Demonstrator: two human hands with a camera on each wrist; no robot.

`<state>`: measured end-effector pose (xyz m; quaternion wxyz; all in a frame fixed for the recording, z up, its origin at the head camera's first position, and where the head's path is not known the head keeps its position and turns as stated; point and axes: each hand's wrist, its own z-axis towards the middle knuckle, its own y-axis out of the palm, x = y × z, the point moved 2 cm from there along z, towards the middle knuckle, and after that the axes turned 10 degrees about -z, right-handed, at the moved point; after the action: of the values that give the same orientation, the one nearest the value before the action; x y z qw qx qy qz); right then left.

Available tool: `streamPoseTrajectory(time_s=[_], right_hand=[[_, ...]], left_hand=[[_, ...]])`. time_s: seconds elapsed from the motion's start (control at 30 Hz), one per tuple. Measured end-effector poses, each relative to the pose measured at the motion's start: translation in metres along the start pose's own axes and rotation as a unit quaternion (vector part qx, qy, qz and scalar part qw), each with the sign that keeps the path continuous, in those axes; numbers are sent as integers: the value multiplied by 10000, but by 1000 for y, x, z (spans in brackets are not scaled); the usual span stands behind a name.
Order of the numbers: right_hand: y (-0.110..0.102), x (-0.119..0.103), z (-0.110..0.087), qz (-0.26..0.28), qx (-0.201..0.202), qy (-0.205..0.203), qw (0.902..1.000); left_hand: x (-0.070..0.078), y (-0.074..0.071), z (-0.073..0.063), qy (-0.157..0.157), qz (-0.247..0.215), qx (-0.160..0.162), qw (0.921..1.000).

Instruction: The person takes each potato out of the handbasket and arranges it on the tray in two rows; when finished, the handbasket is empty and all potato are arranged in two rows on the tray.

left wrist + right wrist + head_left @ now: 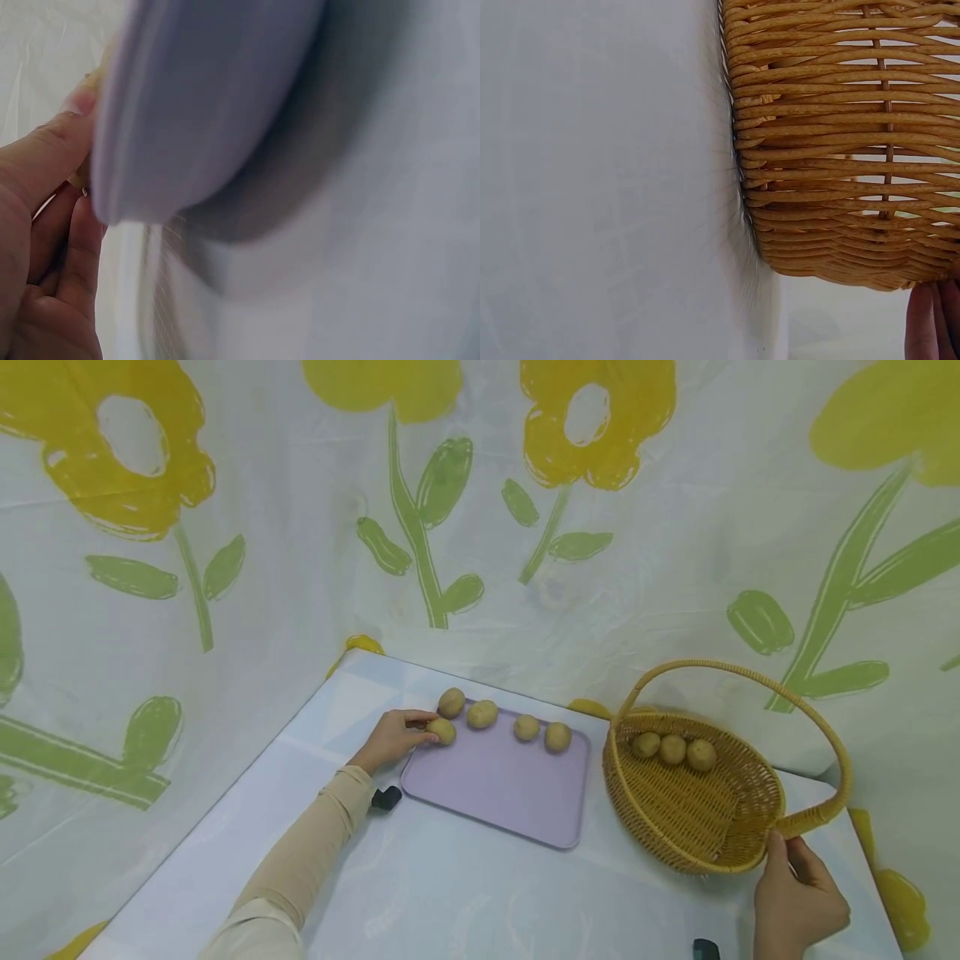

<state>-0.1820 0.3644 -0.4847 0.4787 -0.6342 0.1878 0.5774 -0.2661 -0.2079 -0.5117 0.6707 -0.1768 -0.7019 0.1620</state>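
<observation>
White cloth wall point(285, 460): in the head view it hangs behind and left of the table, faintly creased, printed with big yellow flowers point(637, 397), green stems and leaves point(446, 481).
Table point(450, 902): pale blue and white with faint lighter shapes; its far edge runs close to the foot of the cloth.
Tray point(510, 793): pale purple, lying on the table left of the basket.
Other tray potatoes point(482, 714): four along the far side, one of them at the far left corner, two close together toward the right.
Held potato point(442, 732): at the tray's left edge, just beside the corner one; whether it touches the tray I cannot tell.
Left hand point(395, 739): thumb and fingertips pinch that potato; a beige sleeve point(300, 852) covers the arm.
Basket point(633, 810): woven, yellow-brown, right of the tray, under a tall arched handle point(843, 768); three small potatoes point(672, 749) sit in a row inside, along the far wall.
Right hand point(802, 893): thumb and bent fingers pinch the near right rim, at the handle's foot.
Tray rim, left wrist view: large, blurred, steep, throwing a dark shadow on the pale table.
Thumb, same view: presses the potato, mostly hidden behind the rim.
Basket wall, right wrist view: woven rods, light through the gaps, beside a greyish tabletop with a faint grid.
Fingertips point(922, 322): pressed together at the basket's edge.
</observation>
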Motion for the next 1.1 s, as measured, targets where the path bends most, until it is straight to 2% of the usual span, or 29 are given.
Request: streamPoseTrajectory(time_s=[0.3, 0.5, 0.8, 0.97, 1.1], right_hand=[[0, 0, -1, -4, 33, -60, 10000], [0, 1, -1, -3, 19, -21, 10000], [0, -1, 0, -145, 19, -92, 9999], [1, 1, 2, -156, 22, -76, 9998], [1, 1, 1, -245, 0, -65, 9997]], left_hand=[[-4, 2, -1, -130, 95, 138, 9998], [-6, 3, 0, -36, 73, 159, 9998], [-1, -6, -2, -142, -107, 200, 9996], [13, -12, -8, 130, -241, 68, 9996], [26, -15, -12, 623, -477, -103, 9969]])
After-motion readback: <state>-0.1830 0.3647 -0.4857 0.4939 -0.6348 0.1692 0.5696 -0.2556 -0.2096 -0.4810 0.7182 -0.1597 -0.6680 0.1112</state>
